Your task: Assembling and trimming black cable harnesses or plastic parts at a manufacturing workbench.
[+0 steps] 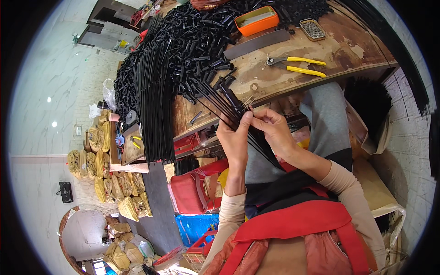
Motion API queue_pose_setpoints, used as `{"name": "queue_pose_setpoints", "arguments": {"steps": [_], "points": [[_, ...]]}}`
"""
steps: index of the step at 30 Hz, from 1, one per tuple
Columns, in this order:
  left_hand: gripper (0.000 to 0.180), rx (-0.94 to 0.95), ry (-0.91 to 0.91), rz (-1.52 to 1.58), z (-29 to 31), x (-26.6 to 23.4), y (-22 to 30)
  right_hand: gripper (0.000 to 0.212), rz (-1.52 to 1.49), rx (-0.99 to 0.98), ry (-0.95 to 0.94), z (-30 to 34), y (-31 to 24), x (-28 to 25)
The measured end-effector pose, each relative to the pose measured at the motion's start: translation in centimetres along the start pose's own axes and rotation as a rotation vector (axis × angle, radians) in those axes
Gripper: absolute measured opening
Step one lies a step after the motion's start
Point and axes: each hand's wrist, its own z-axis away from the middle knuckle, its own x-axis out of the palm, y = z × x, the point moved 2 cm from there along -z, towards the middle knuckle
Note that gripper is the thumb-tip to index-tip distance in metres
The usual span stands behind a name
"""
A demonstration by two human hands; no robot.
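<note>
My left hand (235, 141) is closed around a loose bundle of thin black rods (211, 96), which fan out beyond the fingers toward the table. A black tubular plastic part (232, 98) lies along the rods at the fingertips. Beside it, my right hand (277, 137) pinches with thumb and forefinger where the part and some thin pale wire ends meet. Whatever sits exactly between those fingertips is too small to make out. Both hands are just off the table's front edge, above my lap.
On the wooden table (348, 50) lie yellow-handled cutting pliers (300, 66), a flat metal bar (256, 44), an orange box (257, 21) and a dish of small metal bits (312, 29). A heap of black plastic parts (197, 50) and a long rod bundle (156, 103) cover the left.
</note>
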Motion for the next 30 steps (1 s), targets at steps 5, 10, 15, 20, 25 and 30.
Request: {"name": "queue_pose_setpoints", "arguments": {"steps": [5,10,15,20,25,30], "points": [[0.025,-0.151,-0.059,0.224,-1.3,-1.4,-1.7,0.01,-0.018,0.025,-0.044,-0.1,-0.3,-0.1],[0.025,-0.167,-0.078,0.252,-1.5,-2.0,-1.8,0.009,0.03,0.05,-0.058,0.0,-0.6,0.2],[0.024,-0.155,-0.114,0.236,-1.5,-1.7,-1.8,0.01,0.005,0.04,-0.033,-0.4,-0.5,0.2],[0.023,-0.064,-0.069,0.2,-0.7,-0.7,-1.2,0.017,-0.125,0.076,-0.049,-1.1,0.1,-0.8],[0.023,0.007,-0.06,0.118,-0.1,-0.7,-0.6,0.013,-0.134,0.094,-0.079,-1.3,0.3,-0.9],[0.015,0.031,-0.001,-0.097,0.7,0.2,1.4,0.009,0.069,-0.065,0.086,0.7,-0.4,1.3]]}}
